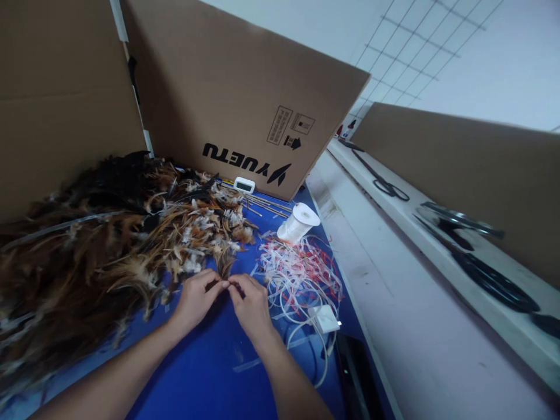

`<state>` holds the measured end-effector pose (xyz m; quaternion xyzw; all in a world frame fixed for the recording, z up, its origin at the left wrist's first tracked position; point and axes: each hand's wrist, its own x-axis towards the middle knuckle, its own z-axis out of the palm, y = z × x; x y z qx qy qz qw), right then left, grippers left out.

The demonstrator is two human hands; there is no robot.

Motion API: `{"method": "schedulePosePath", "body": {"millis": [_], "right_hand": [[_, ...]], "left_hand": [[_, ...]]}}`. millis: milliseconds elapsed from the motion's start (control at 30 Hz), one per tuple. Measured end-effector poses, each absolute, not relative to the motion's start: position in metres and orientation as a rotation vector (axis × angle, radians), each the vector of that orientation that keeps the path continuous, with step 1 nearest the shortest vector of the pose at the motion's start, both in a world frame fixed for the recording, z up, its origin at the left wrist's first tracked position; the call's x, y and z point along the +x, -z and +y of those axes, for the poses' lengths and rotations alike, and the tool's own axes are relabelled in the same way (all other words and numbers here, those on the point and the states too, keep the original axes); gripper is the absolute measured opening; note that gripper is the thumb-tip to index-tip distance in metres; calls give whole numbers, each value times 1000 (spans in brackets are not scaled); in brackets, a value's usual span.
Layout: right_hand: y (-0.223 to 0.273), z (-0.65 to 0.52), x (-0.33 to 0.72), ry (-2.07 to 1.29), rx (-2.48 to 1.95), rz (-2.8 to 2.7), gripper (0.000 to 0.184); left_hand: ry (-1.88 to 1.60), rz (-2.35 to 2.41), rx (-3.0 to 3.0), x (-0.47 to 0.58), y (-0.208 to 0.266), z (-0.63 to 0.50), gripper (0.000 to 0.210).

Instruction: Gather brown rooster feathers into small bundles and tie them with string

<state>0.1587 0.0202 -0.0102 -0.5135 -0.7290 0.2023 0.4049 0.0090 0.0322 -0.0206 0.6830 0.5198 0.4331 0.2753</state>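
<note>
Both hands meet over the blue table (196, 373), their fingertips nearly touching. My left hand (196, 297) is closed in a pinch at the base of a small bunch of brown feathers (224, 259), which points away from me. My right hand (250, 300) pinches at the same spot, thumb against forefinger; whatever lies between those fingertips is too small to make out. A large heap of brown, tan and black feathers (109, 233) spreads to the left of and beyond my hands.
White and red plastic strips (297, 268) lie tangled at the right, with a white spool (300, 223) behind. A white charger (324, 319) with its cable sits nearer me. A cardboard panel (245, 87) stands at the back, a small white display (244, 185) before it. Scissors (391, 189) lie on the ledge.
</note>
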Motion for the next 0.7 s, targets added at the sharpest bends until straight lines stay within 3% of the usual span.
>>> {"method": "schedulePosePath", "body": {"millis": [700], "right_hand": [[-5, 15, 177, -389, -1409, -1922, 18]], "left_hand": [[-1159, 1425, 1816, 9, 21, 32, 29]]}}
